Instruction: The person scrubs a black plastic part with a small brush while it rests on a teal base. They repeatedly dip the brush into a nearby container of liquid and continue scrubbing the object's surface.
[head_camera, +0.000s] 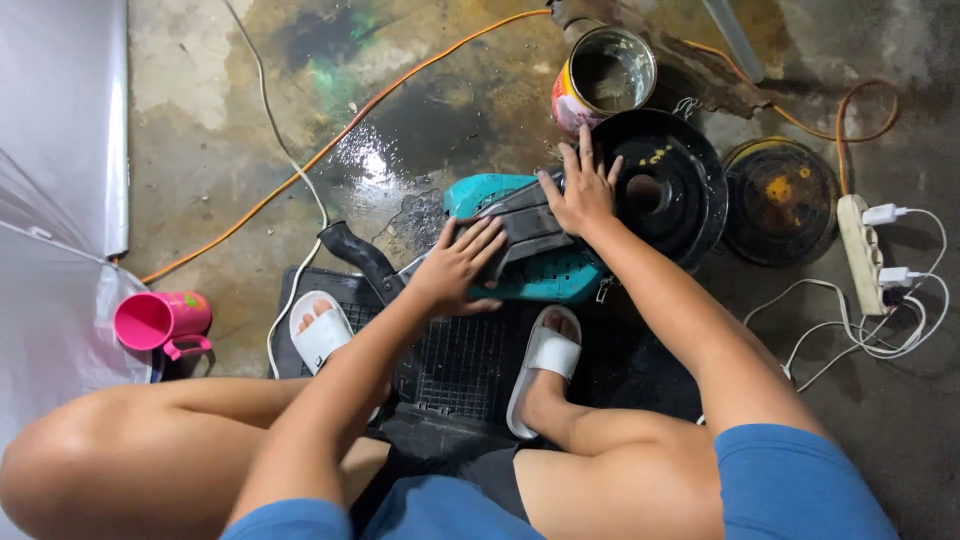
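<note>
The person squats on a wet concrete floor (250, 150), both hands on a dark plastic panel (520, 228) that lies across a teal machine housing (540, 275). The left hand (458, 265) rests flat on the near end of the panel, fingers spread and loosely curled over its edge — pressing rather than gripping. The right hand (583, 190) lies open on the far end of the panel, fingers splayed. Just beyond the housing sits a black round drum (690, 200), with a rusty disc (780, 200) beside it and an open paint can (605, 75) behind. Below the housing a black mat (460, 365) carries both white sandals (545, 365). Well left of the housing stands a pink mug (160, 320) — an orange cable (330, 145) runs past.
</note>
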